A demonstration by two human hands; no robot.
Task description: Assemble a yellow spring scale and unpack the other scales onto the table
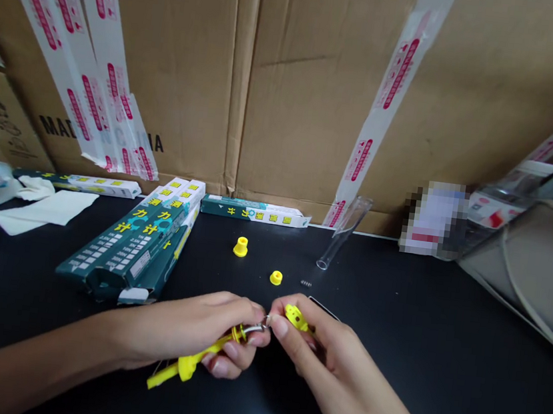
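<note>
My left hand [220, 334] is closed round a yellow plastic rod [191, 363], part of a spring scale, which slants down to the lower left. A bit of shiny metal [254, 329] sticks out past its fingers. The tips of my right hand [307, 345] pinch the end of that metal; what exactly they hold there is partly hidden. A flat yellow plastic piece with small holes [296, 317] is also tucked in the right hand. Just beyond the hands lie a yellow cap [240, 247], a smaller yellow cap [276, 277] and a small spring [306, 283].
A clear tube [343, 235] leans near the cardboard wall [296, 88]. Dark green boxes [136, 237] are stacked at left, with another box [256, 212] at the back. White tissue [44, 209] lies far left. A bottle [501, 201] and a grey bag [541, 266] stand right.
</note>
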